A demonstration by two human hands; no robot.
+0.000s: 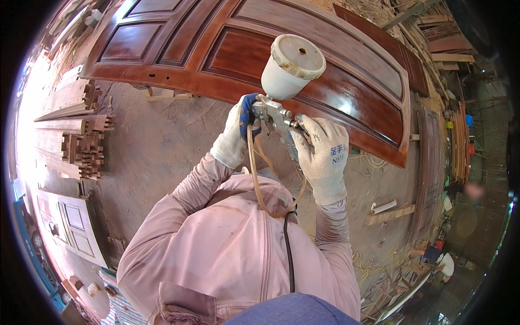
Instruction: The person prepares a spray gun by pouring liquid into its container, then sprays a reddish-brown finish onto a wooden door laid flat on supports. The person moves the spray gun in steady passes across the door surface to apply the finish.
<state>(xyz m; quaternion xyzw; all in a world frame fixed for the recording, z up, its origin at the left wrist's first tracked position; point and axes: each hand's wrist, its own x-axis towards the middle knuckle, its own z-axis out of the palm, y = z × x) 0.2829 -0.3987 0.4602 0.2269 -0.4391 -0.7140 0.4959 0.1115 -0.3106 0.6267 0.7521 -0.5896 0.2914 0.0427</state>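
Observation:
A metal spray gun point(275, 115) with a white paint cup point(283, 78) on top is held up in front of my chest. My left hand point(236, 134), in a white work glove with blue on the fingers, grips the gun from the left. With paint-stained glove fingertips, my right hand point(327, 154) pinches a small knob at the gun's right end. A pale hose point(252, 165) hangs from the gun in a loop, and a black hose point(288, 246) runs down my pink jacket. Beyond the gun lies a glossy reddish-brown panelled door point(227, 59), raised off the floor.
Stacked timber pieces point(76, 143) and a pale panelled door point(70, 222) stand at the left. On the right are another brown door point(426, 173), a white tube point(383, 206) and a yellow hose point(374, 265) on the floor. Another person point(445, 265) is at the lower right.

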